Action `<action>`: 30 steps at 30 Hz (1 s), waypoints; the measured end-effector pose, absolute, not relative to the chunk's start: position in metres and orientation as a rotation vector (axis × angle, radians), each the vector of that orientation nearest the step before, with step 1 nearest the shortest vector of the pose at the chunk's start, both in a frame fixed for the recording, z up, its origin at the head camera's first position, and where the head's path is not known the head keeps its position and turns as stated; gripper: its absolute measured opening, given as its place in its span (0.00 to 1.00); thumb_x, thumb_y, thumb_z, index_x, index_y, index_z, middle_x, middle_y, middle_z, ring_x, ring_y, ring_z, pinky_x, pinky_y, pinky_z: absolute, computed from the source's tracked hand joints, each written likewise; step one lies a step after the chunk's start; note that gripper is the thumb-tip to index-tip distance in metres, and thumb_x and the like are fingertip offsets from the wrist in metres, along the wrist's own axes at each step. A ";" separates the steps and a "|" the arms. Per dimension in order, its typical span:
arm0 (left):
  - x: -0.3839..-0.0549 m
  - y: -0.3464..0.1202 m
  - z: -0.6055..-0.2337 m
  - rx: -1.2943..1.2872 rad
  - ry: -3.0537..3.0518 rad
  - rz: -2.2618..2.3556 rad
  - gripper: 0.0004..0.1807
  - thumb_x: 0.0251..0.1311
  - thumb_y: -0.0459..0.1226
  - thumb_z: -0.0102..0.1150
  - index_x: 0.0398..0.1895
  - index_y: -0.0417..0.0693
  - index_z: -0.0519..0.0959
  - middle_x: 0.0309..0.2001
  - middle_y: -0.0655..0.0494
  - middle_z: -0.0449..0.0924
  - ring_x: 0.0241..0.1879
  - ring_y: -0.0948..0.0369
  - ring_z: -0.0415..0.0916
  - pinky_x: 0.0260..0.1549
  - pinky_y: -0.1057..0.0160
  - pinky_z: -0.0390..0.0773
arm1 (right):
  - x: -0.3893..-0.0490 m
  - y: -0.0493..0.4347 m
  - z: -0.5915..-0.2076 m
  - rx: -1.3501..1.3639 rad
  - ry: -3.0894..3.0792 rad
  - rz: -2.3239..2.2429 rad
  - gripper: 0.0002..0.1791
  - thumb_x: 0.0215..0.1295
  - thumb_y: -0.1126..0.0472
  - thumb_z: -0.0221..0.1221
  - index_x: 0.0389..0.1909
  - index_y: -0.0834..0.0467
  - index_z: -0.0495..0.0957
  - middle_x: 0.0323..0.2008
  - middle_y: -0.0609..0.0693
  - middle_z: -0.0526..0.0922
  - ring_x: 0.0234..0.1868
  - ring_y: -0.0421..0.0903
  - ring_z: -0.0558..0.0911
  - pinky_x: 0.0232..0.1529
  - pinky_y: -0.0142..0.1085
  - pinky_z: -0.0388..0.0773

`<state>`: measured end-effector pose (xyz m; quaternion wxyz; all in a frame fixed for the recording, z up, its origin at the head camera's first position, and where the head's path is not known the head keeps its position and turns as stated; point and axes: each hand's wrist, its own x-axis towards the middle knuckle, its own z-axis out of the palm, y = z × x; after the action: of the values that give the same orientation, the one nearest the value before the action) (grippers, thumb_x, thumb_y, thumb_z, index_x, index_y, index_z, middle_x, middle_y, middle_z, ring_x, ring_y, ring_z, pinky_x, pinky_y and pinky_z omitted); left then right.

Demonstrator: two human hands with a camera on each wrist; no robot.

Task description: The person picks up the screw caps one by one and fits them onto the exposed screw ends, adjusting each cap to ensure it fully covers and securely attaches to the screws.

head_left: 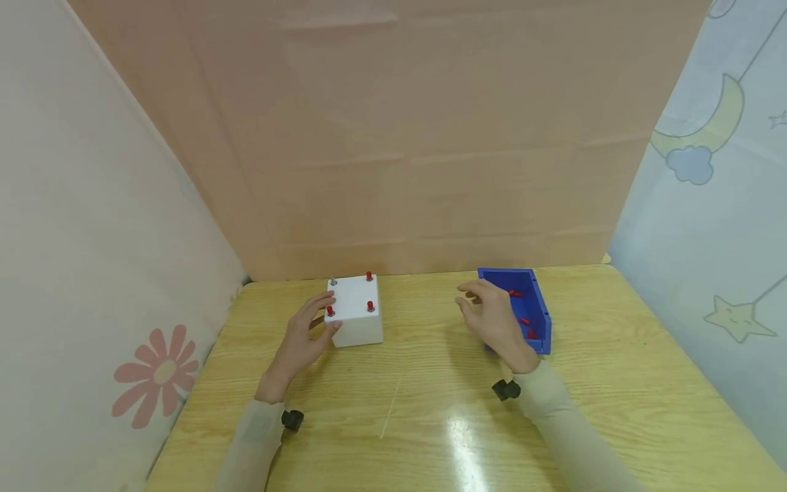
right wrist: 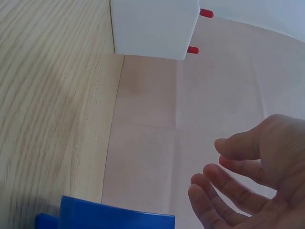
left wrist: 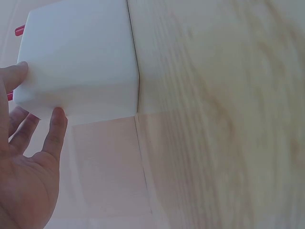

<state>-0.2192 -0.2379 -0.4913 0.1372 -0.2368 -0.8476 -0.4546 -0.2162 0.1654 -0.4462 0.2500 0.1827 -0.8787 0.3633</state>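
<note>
A white box [head_left: 353, 331] stands at the left, with small posts at the corners of its top. Three carry red caps [head_left: 370, 305]; the back-left metal post [head_left: 333, 281] is bare. My left hand [head_left: 301, 335] lies against the box's left side, thumb at the front top edge, other fingers spread along the left edge. In the left wrist view, fingertips [left wrist: 58, 117] touch the white box [left wrist: 81, 52]. My right hand [head_left: 492, 318] hovers over the left side of a blue tray [head_left: 542, 311], fingers loosely bent, nothing visible between thumb and fingers.
Several small red caps [head_left: 525, 321] lie in the blue tray. Everything stands on a wood-grain table [head_left: 418, 396]. A brown paper sheet [head_left: 418, 171] hangs behind, and pale patterned walls [head_left: 725, 225] flank both sides. A dark wrist camera [head_left: 507, 390] sits on each sleeve.
</note>
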 end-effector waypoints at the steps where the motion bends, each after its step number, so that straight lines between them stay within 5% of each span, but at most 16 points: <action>1: -0.219 -0.238 -0.491 -0.687 -2.452 -1.315 0.27 0.73 0.36 0.68 0.72 0.47 0.75 0.78 0.48 0.69 0.74 0.39 0.71 0.61 0.38 0.83 | -0.217 0.166 -0.446 0.493 -2.393 0.989 0.11 0.67 0.70 0.70 0.49 0.66 0.88 0.46 0.63 0.89 0.44 0.59 0.89 0.43 0.53 0.91; 30: -0.217 -0.239 -0.492 -0.671 -2.477 -1.294 0.27 0.74 0.38 0.67 0.73 0.49 0.74 0.78 0.49 0.69 0.74 0.40 0.71 0.62 0.39 0.83 | -0.216 0.191 -0.456 0.437 -2.457 1.021 0.11 0.70 0.69 0.66 0.51 0.68 0.87 0.46 0.65 0.88 0.43 0.60 0.88 0.44 0.56 0.90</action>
<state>-0.2169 -0.2392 -0.4915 0.1333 -0.2314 -0.8542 -0.4461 -0.2162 0.1911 -0.4562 0.2208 0.1582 -0.8888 0.3692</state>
